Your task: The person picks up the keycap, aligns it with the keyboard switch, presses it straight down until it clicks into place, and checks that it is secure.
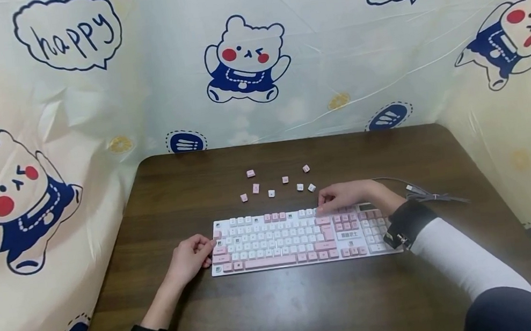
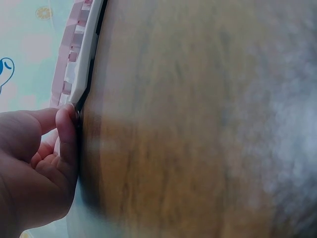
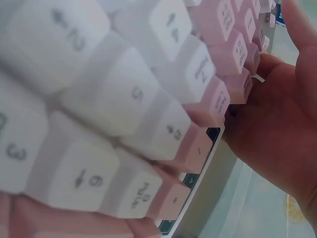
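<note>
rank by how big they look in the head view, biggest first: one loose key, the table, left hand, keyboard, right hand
1. Table
2. Keyboard
3. Left hand and right hand: too alike to rank
4. Loose key

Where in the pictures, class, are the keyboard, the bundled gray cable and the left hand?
Keyboard (image 1: 302, 240): head view, on white keys near its middle.
Bundled gray cable (image 1: 430, 196): head view, on the bundle's middle.
Left hand (image 1: 189, 258): head view, on the back of the hand.
</note>
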Demonstrator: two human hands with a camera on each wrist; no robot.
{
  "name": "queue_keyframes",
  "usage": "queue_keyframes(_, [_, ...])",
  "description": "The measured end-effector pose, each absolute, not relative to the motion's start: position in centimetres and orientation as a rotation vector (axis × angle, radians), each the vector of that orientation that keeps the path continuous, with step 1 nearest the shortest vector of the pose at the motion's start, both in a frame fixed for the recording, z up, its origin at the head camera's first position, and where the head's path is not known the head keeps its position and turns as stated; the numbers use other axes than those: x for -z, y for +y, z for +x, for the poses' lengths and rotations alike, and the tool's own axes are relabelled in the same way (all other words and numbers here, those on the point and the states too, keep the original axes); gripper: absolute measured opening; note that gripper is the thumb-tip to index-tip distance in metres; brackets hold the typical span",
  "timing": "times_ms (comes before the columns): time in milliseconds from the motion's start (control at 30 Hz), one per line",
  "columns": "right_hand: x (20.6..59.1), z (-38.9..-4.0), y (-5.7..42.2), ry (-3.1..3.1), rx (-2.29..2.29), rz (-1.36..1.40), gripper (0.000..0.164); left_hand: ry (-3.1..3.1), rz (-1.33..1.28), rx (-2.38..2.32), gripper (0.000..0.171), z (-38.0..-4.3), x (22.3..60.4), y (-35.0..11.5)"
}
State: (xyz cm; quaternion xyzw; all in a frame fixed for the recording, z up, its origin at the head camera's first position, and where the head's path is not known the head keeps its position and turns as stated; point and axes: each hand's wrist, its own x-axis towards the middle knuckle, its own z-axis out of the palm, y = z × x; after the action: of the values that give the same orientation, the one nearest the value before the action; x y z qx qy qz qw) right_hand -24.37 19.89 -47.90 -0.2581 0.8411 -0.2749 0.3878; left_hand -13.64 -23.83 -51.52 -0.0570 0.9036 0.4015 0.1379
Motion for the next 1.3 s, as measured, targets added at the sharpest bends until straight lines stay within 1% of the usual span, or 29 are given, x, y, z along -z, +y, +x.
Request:
queue_keyframes(100, [47.9,-24.6,19.8,2.165,0.684,-0.681,0.034,2.630,-0.163,-1.158,0.028,-13.7,51.6,-24.0])
queue_keyframes(400, [47.7,-24.8,19.5,2.233,0.669,-0.641,0.033,2.625,-0.166,-1.140,0.028,-13.7,51.5,-24.3])
queue_keyframes(700, [47.4,-24.7,20.4,2.318,0.738,-0.716,0.021,2.619,-0.174,-1.154,0.028,-13.7,51.4,-24.1])
queue_keyframes(867, [47.6,-25.2,19.5,2.566,0.720,-0.749,0.014,2.617,-0.177,-1.150,0.027,-13.8,51.5,-24.2])
queue_keyframes(1000, [47.8,-25.8,18.3,2.736,0.639,-0.787,0.019,2.618,-0.172,-1.145,0.028,-13.8,51.5,-24.2])
queue_keyframes(1200, [47.8,-26.3,16.5,2.806,0.412,-0.876,0.036,2.610,-0.169,-1.149,0.028,-13.6,51.5,-24.2])
queue_keyframes(1300, [47.7,-26.4,15.8,2.807,0.316,-0.921,0.037,2.622,-0.146,-1.164,0.028,-13.5,51.6,-24.2])
